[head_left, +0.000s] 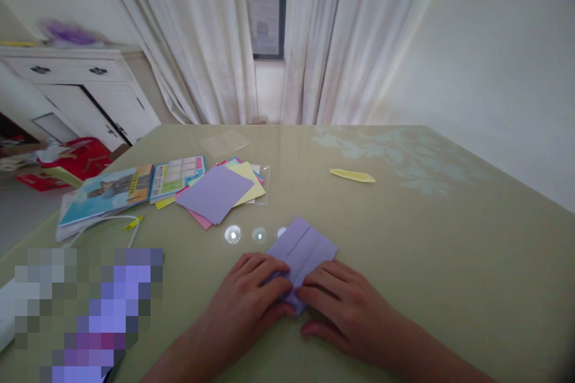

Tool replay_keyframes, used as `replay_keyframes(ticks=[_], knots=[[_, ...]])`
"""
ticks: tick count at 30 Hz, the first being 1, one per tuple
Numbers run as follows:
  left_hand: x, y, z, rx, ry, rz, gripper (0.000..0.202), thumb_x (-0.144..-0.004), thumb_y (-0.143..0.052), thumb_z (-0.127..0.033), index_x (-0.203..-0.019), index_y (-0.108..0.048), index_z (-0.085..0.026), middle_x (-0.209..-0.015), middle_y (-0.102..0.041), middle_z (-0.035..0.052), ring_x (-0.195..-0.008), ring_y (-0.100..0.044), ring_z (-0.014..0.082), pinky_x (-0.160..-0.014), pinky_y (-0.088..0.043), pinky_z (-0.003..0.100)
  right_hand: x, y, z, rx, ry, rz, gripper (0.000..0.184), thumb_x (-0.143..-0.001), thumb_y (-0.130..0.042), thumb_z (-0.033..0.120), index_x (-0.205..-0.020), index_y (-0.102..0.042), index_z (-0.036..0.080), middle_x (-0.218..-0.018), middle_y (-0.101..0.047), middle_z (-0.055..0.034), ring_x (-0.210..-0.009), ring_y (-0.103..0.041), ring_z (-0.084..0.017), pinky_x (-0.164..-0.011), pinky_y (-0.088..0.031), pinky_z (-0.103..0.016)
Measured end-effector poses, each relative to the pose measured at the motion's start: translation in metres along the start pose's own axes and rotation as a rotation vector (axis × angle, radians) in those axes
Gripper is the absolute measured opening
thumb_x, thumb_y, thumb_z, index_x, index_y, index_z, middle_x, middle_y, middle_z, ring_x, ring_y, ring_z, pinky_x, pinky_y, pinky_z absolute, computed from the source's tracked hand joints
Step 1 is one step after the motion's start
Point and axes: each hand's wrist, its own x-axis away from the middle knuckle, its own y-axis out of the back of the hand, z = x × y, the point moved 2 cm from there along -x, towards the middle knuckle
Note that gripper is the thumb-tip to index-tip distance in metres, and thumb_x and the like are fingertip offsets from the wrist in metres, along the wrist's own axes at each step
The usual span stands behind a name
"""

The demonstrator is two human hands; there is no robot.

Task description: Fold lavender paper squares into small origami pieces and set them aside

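Observation:
A sheet of purple paper (pixel 306 246), with fold lines running along it, lies slantwise on the table in front of me. My left hand (pixel 254 290) grips its lower left edge, the fingers bent over the paper and the thumb at the near corner. From the other side my right hand (pixel 350 305) holds the lower right part under its curled fingers, while its thumb sits lower, apart from the paper. Between the two hands the fingertips almost meet. The near part of the sheet is partly hidden by the fingers.
Several coloured sheets (pixel 215 194) are stacked at the left, beside a booklet (pixel 108 191). A small folded yellow paper (pixel 353 176) lies farther back to the right. A white cable (pixel 103 219) and a blurred-out device (pixel 108 311) are at the near left. Curtains hang behind the table.

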Motion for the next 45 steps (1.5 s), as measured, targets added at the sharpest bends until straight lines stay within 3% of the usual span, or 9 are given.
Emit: replay_keyframes(ticks=[3,6,12,16,24,28,33,39,45], knots=[[-0.001,0.001,0.003,0.000,-0.026,-0.025,0.012,-0.103,-0.071,-0.037,-0.110,-0.073,-0.027,-0.119,-0.076,0.0022,-0.109,-0.068,0.0256,-0.098,-0.048,0.043,-0.001,-0.004,0.000,0.013,-0.021,-0.055,0.019,-0.108,-0.063,0.035,-0.115,-0.069,0.018,-0.103,-0.074,-0.0061,-0.094,-0.064,-0.024,-0.089,-0.049,-0.037],[-0.001,0.005,0.005,0.025,-0.037,0.022,0.017,-0.098,-0.077,-0.039,-0.110,-0.073,-0.028,-0.125,-0.076,0.0018,-0.114,-0.067,0.0260,-0.102,-0.048,0.043,-0.003,-0.006,0.001,0.017,-0.051,-0.068,0.010,-0.108,-0.061,0.021,-0.103,-0.070,0.019,-0.099,-0.073,-0.0051,-0.088,-0.062,-0.022,-0.084,-0.049,-0.034],[0.002,0.009,0.003,0.061,0.047,0.066,0.002,-0.100,-0.075,-0.028,-0.101,-0.075,-0.030,-0.131,-0.073,0.0008,-0.120,-0.064,0.0260,-0.107,-0.045,0.044,-0.007,-0.001,0.002,-0.147,-0.175,0.033,0.010,-0.106,-0.063,0.027,-0.103,-0.071,0.022,-0.105,-0.071,-0.0058,-0.098,-0.063,-0.023,-0.090,-0.050,-0.037],[0.001,0.008,-0.003,0.090,0.086,0.070,0.002,-0.101,-0.071,-0.026,-0.101,-0.071,-0.029,-0.130,-0.072,0.0005,-0.121,-0.063,0.0261,-0.107,-0.044,0.045,-0.008,-0.002,-0.001,-0.285,-0.304,0.023,0.001,-0.101,-0.069,0.022,-0.100,-0.069,0.022,-0.105,-0.069,-0.0057,-0.101,-0.063,-0.024,-0.090,-0.051,-0.036],[-0.004,0.006,-0.004,0.115,0.108,0.038,0.014,-0.099,-0.072,-0.019,-0.108,-0.067,-0.028,-0.124,-0.074,0.0001,-0.116,-0.065,0.0247,-0.102,-0.044,0.043,-0.009,-0.002,-0.004,-0.392,-0.427,-0.009,0.012,-0.097,-0.070,0.013,-0.101,-0.064,0.021,-0.108,-0.066,-0.0050,-0.105,-0.061,-0.024,-0.093,-0.050,-0.038],[-0.003,0.007,-0.005,0.121,0.115,0.035,0.005,-0.102,-0.069,-0.023,-0.101,-0.069,-0.028,-0.126,-0.073,0.0002,-0.118,-0.063,0.0248,-0.105,-0.043,0.043,-0.010,-0.002,-0.004,-0.412,-0.453,-0.004,0.007,-0.100,-0.068,0.015,-0.101,-0.065,0.022,-0.111,-0.066,-0.0050,-0.107,-0.062,-0.024,-0.096,-0.050,-0.039],[-0.005,0.007,-0.008,0.129,0.148,0.052,0.009,-0.103,-0.063,-0.020,-0.102,-0.069,-0.027,-0.124,-0.072,0.0023,-0.117,-0.063,0.0255,-0.104,-0.043,0.044,-0.012,0.000,-0.003,-0.432,-0.440,-0.016,0.012,-0.094,-0.072,0.011,-0.095,-0.065,0.022,-0.112,-0.066,-0.0051,-0.108,-0.063,-0.023,-0.097,-0.051,-0.037],[-0.006,0.005,-0.009,0.141,0.172,0.032,0.011,-0.100,-0.065,-0.017,-0.100,-0.068,-0.027,-0.124,-0.072,0.0005,-0.115,-0.063,0.0248,-0.104,-0.042,0.043,-0.013,0.001,-0.001,-0.422,-0.441,-0.007,0.008,-0.097,-0.067,0.014,-0.095,-0.067,0.022,-0.112,-0.067,-0.0066,-0.108,-0.063,-0.024,-0.098,-0.053,-0.039],[-0.006,0.005,-0.009,0.146,0.175,0.041,0.014,-0.098,-0.068,-0.017,-0.104,-0.067,-0.029,-0.124,-0.072,0.0001,-0.115,-0.062,0.0251,-0.102,-0.042,0.044,-0.014,-0.003,-0.004,-0.426,-0.515,-0.019,0.013,-0.092,-0.073,0.010,-0.092,-0.066,0.021,-0.110,-0.065,-0.0049,-0.105,-0.064,-0.023,-0.096,-0.052,-0.037]])
